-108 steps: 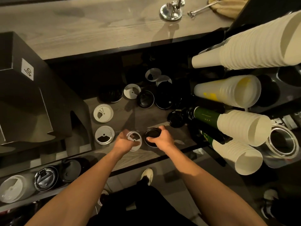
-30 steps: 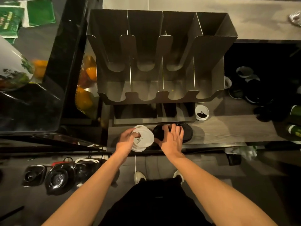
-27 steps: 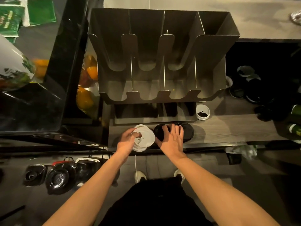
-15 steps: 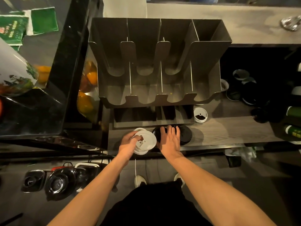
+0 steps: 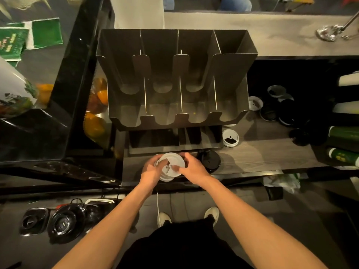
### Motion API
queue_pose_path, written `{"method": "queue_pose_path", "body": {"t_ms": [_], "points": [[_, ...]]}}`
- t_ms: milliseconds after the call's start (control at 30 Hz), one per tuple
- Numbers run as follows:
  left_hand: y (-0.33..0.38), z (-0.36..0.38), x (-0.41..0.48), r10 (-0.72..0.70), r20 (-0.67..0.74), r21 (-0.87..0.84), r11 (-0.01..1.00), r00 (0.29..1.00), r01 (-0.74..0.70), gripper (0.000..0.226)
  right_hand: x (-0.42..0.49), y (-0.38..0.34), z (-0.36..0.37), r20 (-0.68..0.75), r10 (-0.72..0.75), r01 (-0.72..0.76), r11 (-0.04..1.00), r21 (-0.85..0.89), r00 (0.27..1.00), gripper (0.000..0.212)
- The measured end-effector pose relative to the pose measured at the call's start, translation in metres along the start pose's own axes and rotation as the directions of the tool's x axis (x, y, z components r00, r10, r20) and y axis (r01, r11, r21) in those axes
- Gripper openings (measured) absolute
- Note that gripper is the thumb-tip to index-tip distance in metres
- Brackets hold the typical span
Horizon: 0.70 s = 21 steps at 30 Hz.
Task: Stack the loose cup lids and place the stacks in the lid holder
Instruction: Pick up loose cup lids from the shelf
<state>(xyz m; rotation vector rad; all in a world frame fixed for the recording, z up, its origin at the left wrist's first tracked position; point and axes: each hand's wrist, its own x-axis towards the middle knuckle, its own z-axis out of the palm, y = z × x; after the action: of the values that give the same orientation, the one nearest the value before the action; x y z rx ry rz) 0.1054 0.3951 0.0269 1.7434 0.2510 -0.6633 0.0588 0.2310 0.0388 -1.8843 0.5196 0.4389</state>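
Both hands hold a short stack of white lids (image 5: 172, 162) just above the dark counter's front edge. My left hand (image 5: 152, 170) grips its left side, thumb on top. My right hand (image 5: 192, 167) grips its right side, thumb on the top lid. A stack of black lids (image 5: 210, 161) stands just right of my right hand, untouched. The grey metal lid holder (image 5: 229, 74) stands behind, with several slots that look bare. One white lid (image 5: 230, 138) lies at the holder's front right corner. More black and white lids (image 5: 275, 105) lie scattered at the right.
A low black tray (image 5: 174, 147) sits between the holder and my hands. Sleeves of paper cups (image 5: 345, 136) stick in from the right edge. A black glass case (image 5: 58, 113) with oranges stands to the left. Blender lids (image 5: 64, 224) rest on the low shelf.
My right hand left the black lids and moved left onto the white stack, which both hands now hold. The view shifted down slightly.
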Motion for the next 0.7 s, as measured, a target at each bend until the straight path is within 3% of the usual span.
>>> {"method": "queue_pose_path", "body": {"t_ms": [67,200,233,300,433,533,633,700], "points": [[0.003,0.007,-0.002,0.006,0.015,-0.033,0.999,1.0,-0.006,0.033,0.002,0.003,-0.003,-0.041,0.032,-0.032,0.999,0.004,0.999,0.041],[0.005,0.012,0.001,-0.041,-0.044,-0.117,0.993,0.998,0.036,0.022,-0.005,0.003,-0.019,-0.31,0.125,-0.041,0.964,0.263,0.943,0.023],[0.003,0.011,0.002,-0.037,-0.042,-0.104,0.994,0.998,0.033,0.022,-0.008,0.002,-0.023,-0.35,0.111,-0.023,0.969,0.247,0.93,0.019],[0.001,0.01,0.002,-0.034,-0.021,-0.098,0.995,0.999,0.031,0.023,-0.013,-0.001,-0.025,-0.373,0.002,0.019,0.998,0.053,0.928,0.015],[0.001,0.016,-0.001,-0.074,0.026,-0.286,0.955,0.997,0.079,0.033,-0.017,-0.008,-0.01,-0.186,-0.229,0.145,0.913,-0.382,0.956,0.028],[0.005,0.02,-0.002,-0.073,0.06,-0.377,0.922,0.996,0.09,0.025,-0.017,-0.005,0.003,-0.05,-0.277,0.234,0.882,-0.41,0.959,0.043],[0.006,0.016,-0.001,-0.125,0.053,-0.457,0.879,0.991,0.135,0.024,-0.015,-0.001,0.007,-0.008,-0.283,0.256,0.879,-0.402,0.959,0.063],[0.003,0.012,-0.001,-0.132,0.065,-0.465,0.873,0.989,0.147,0.023,-0.014,-0.001,0.005,-0.002,-0.303,0.274,0.865,-0.42,0.953,0.066]]}}
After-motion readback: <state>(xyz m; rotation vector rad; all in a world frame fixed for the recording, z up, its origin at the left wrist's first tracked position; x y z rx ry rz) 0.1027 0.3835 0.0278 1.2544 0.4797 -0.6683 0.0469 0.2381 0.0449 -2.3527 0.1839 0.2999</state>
